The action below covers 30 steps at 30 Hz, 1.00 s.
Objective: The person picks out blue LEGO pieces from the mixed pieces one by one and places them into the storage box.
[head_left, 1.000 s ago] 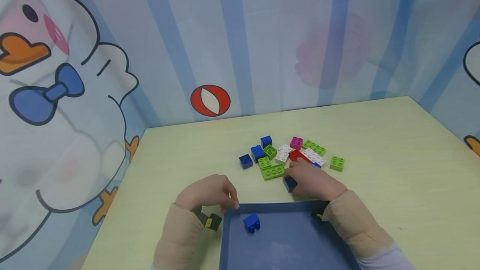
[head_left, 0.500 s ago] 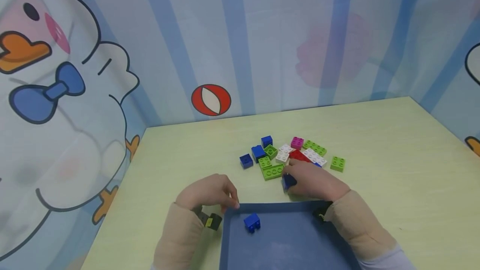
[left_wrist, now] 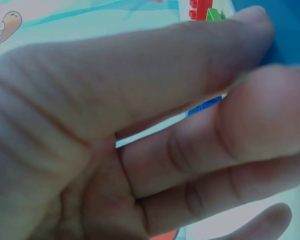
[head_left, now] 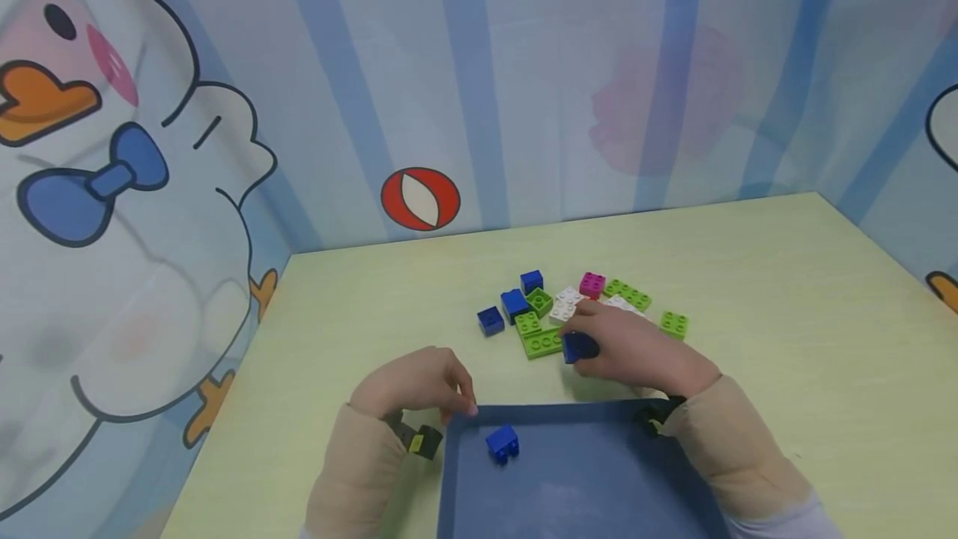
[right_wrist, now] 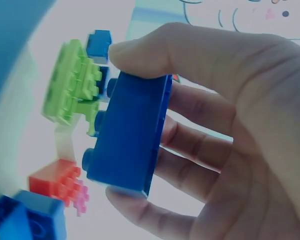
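My right hand (head_left: 639, 348) holds a long blue building brick (right_wrist: 127, 135) between thumb and fingers, just beyond the tray's back edge. In the right wrist view the brick is tilted, with its studs facing left. My left hand (head_left: 422, 381) is at the back left corner of the blue tray (head_left: 565, 414), thumb on the rim and fingers bent beside it. Inside the tray lies one small blue brick (head_left: 503, 444). Behind my right hand are loose bricks, among them a green one (head_left: 542, 343), a white one (head_left: 563, 311) and a magenta one (head_left: 592, 285).
Several more bricks lie on the pale table (head_left: 374, 298), including blue ones (head_left: 491, 321) at the pile's left and a green one (head_left: 674, 324) at its right. A printed cloth (head_left: 524, 90) hangs behind the table. In the right wrist view a red brick (right_wrist: 52, 179) shows.
My right hand has risen with the blue brick, moving slightly away from the tray, and now covers the red brick in the head view. The left hand stays at the tray's corner.
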Tool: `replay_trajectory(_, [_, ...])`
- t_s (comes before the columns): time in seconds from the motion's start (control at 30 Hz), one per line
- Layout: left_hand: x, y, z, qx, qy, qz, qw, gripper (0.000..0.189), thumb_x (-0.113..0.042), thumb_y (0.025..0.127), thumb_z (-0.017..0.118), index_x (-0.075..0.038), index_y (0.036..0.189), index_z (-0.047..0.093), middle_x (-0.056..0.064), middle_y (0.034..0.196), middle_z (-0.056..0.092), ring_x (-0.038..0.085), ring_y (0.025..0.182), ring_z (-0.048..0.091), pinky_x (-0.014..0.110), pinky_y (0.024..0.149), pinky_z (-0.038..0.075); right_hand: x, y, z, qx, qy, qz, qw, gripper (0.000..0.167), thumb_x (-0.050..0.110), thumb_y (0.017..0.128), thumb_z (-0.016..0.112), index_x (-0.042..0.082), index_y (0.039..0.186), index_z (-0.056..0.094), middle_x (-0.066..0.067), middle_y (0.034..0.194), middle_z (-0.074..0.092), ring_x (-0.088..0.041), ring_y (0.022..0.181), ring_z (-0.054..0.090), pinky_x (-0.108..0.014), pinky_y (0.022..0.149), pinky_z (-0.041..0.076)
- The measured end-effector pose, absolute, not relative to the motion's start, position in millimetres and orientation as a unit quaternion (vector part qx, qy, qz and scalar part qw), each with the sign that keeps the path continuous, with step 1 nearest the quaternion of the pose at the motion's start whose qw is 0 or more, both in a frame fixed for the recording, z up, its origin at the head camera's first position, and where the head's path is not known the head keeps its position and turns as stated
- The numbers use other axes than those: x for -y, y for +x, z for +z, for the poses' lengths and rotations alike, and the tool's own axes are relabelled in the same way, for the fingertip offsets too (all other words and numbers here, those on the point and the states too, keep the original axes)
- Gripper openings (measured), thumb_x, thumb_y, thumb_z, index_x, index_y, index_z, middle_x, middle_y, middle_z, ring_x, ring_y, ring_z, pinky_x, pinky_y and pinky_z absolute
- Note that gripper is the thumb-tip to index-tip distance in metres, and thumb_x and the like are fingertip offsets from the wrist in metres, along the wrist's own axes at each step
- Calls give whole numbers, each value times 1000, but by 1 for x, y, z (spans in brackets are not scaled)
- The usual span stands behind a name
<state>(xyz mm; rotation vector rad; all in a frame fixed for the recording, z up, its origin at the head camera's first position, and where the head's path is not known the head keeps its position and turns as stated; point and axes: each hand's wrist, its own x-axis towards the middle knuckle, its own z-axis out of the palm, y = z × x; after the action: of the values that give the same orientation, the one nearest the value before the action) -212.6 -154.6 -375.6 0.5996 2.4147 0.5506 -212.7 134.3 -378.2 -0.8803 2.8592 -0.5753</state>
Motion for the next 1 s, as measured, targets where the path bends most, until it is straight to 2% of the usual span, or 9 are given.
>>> replay_trajectory(0.13, [155,-213,-376,-906,225,204,293,12,-16,92,74,-18,80,75,-2,61,65,20,68,66,34,78,47,-139,-209,-368,-939,-281,-193,43,41,18,87,79,3,124,68,-16,127,59,-29,106,61,-47,92,52])
replay_trajectory(0.33, [155,-213,-376,-908,224,201,291,12,-16,92,74,-19,80,75,-2,62,65,14,63,63,34,78,48,-143,-203,-357,-940,-278,-194,36,42,20,87,79,4,124,68,-17,128,59,-30,107,61,-47,91,52])
replay_trajectory(0.63, [154,-211,-374,-909,219,201,291,12,-15,92,74,-18,80,75,-3,64,66,13,63,64,35,78,48,-138,-188,-342,-943,-268,-190,45,45,24,88,79,6,128,66,-18,137,56,-31,114,60,-47,93,52])
replay_trajectory(1.0, [152,-210,-374,-911,215,199,290,12,-16,92,74,-18,80,75,-3,64,66,13,63,64,35,78,48,-123,-171,-329,-935,-305,-171,49,43,29,87,80,11,124,69,-5,122,61,-20,104,61,-40,90,53])
